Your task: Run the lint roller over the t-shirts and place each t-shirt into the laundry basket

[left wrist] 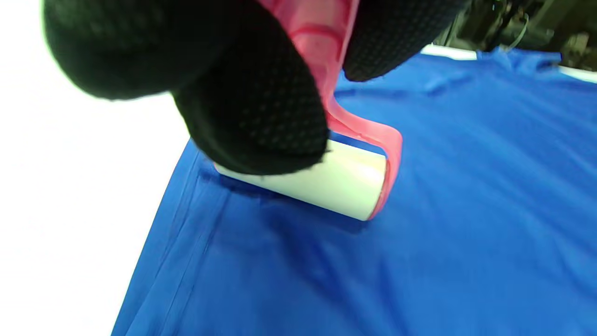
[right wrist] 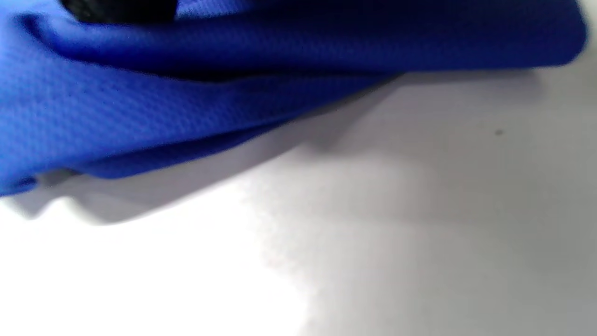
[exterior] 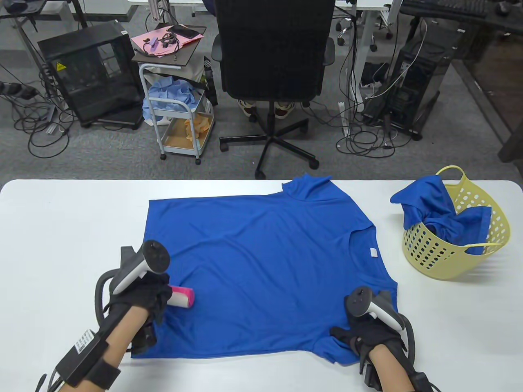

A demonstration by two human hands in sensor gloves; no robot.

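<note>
Left hand (exterior: 153,294) grips the lint roller (left wrist: 326,179) on the blue t-shirt (exterior: 261,261); right hand (exterior: 367,326) pinches its sleeve.

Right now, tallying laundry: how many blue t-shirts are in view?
2. One t-shirt lies spread flat on the table; another is bunched in the basket. More could be hidden beneath it.

My left hand (left wrist: 210,79) covers the lint roller's (left wrist: 345,179) handle and near end. My right hand's (exterior: 367,330) fingers lie mostly out of sight on the t-shirt's (exterior: 261,261) near sleeve; the right wrist view is blurred, so their hold is unclear. The t-shirt hides my left fingertips.
</note>
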